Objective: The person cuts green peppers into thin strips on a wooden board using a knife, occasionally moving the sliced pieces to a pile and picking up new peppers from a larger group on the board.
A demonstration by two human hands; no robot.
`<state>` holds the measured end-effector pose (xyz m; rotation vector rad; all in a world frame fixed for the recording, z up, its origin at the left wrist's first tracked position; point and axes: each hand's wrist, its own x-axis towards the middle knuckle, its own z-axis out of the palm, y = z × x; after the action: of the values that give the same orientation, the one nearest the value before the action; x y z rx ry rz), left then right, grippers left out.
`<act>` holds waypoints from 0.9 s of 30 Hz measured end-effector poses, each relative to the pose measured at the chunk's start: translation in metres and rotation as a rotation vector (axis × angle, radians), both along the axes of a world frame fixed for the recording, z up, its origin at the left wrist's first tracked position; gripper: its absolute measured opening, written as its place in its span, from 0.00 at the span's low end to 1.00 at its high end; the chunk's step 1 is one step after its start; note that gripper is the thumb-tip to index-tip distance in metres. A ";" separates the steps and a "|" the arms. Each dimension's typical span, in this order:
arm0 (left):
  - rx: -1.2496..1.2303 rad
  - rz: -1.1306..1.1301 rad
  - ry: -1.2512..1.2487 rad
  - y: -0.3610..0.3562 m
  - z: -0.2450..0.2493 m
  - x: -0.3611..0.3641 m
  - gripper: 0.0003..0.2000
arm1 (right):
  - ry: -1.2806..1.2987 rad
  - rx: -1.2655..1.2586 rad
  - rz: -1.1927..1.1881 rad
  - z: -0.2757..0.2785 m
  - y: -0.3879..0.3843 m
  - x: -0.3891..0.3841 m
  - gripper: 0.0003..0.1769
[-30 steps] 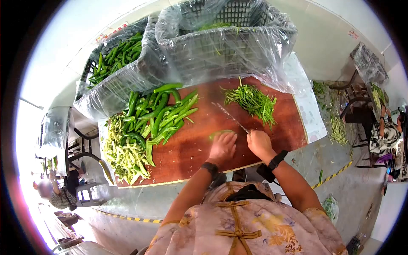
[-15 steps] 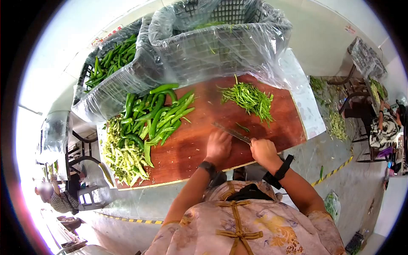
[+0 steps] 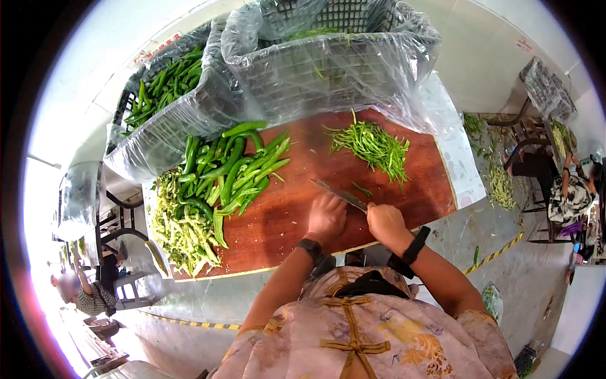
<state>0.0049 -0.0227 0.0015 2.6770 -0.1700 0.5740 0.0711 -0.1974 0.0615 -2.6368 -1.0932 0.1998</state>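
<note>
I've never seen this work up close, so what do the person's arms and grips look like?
The left grip and right grip are ungloved, each with a dark wristband. The short sleeves are pale, with a muted print.

I see from here the right hand [image 3: 388, 222] gripping a knife [image 3: 344, 196], blade beside the left hand [image 3: 327, 216]; green chili peppers [image 3: 235, 161] and green shreds [image 3: 375, 148] lie on the red-brown board [image 3: 278, 218].

Pinkish floral top [image 3: 297, 338], dark wristbands [image 3: 415, 245].
</note>
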 end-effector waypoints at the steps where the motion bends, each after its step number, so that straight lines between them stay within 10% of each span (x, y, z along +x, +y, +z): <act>1: -0.005 -0.014 -0.002 0.001 0.001 0.000 0.12 | 0.000 0.000 0.004 -0.001 0.004 0.003 0.08; 27: -0.020 -0.019 -0.025 0.002 -0.005 0.000 0.13 | -0.009 -0.066 -0.002 -0.001 0.003 -0.001 0.09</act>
<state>0.0052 -0.0206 -0.0036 2.6470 -0.1949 0.6006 0.0705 -0.1948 0.0605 -2.6993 -1.1058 0.2275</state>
